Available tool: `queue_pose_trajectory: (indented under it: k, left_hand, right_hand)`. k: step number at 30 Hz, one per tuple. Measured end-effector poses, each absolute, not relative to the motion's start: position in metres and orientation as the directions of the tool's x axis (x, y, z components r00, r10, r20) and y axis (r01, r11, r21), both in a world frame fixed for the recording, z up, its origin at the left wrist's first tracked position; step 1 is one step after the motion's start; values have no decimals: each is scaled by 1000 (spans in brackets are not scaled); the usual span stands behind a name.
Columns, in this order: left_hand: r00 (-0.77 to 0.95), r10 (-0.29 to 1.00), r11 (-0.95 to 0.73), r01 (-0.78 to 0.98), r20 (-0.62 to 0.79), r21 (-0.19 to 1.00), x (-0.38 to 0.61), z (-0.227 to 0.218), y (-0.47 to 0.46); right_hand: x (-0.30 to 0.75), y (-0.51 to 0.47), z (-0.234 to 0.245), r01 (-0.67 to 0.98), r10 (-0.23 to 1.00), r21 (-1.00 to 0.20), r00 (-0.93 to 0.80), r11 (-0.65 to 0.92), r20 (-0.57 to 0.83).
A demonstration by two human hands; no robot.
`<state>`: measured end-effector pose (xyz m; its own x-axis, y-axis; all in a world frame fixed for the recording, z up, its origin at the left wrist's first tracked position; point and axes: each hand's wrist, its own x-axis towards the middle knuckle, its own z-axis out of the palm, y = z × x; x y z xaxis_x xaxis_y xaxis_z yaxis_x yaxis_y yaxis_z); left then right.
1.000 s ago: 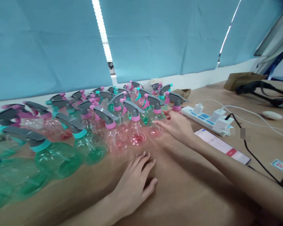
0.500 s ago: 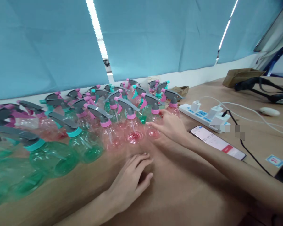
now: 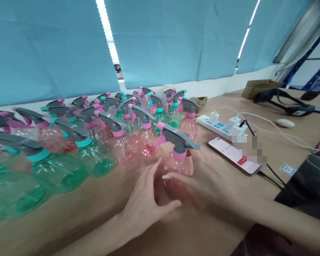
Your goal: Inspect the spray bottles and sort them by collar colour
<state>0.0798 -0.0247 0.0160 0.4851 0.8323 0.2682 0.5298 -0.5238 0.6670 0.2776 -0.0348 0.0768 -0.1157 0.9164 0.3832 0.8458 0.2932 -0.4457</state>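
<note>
A pink spray bottle (image 3: pixel 177 165) with a grey and pink trigger head is in my right hand (image 3: pixel 202 181), whose thumb lies across its front; the fingers behind are hidden. My left hand (image 3: pixel 146 199) is beside the bottle on its left, thumb and fingers spread wide, with nothing held. Just behind stand more pink bottles, among them one with red liquid at its base (image 3: pixel 149 142) and another to its left (image 3: pixel 125 149). A green spray bottle (image 3: pixel 96 158) with a turquoise collar stands further left.
Several more pink and green spray bottles crowd the table's left and back. To the right lie a phone (image 3: pixel 233 155), a white power strip (image 3: pixel 208 124) with chargers and cables, a white mouse (image 3: pixel 285 123) and a black headset (image 3: pixel 282 101). A brown cardboard box (image 3: pixel 260 88) stands behind.
My right hand has brought the pink bottle out of the group toward me. My left hand has opened wider near it. The view has shifted slightly right.
</note>
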Motion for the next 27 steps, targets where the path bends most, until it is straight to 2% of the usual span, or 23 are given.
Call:
queue_pose_trajectory:
  k: [5, 10, 16, 20, 25, 27]
  left_hand:
    - [453, 847, -485, 450, 276, 749, 73, 20, -34]
    - [446, 856, -488, 535, 260, 690, 53, 25, -42]
    - [460, 854, -495, 578, 242, 649, 30, 29, -49]
    - [494, 832, -523, 547, 253, 653, 21, 39, -52]
    - [511, 810, -553, 498, 289, 669, 12, 46, -49]
    - [502, 812, -556, 509, 299, 657, 8, 44, -46]
  right_hand:
    - [252, -47, 80, 786, 919, -495, -232, 370, 319]
    - [240, -46, 98, 694, 893, -563, -340, 450, 295]
    - [219, -25, 122, 413, 796, -738, -539, 533, 273]
    - [197, -25, 119, 301, 784, -819, -563, 489, 261]
    - [173, -22, 105, 109, 784, -890, -528, 443, 326]
    - [167, -19, 103, 131, 787, -871, -506, 474, 353]
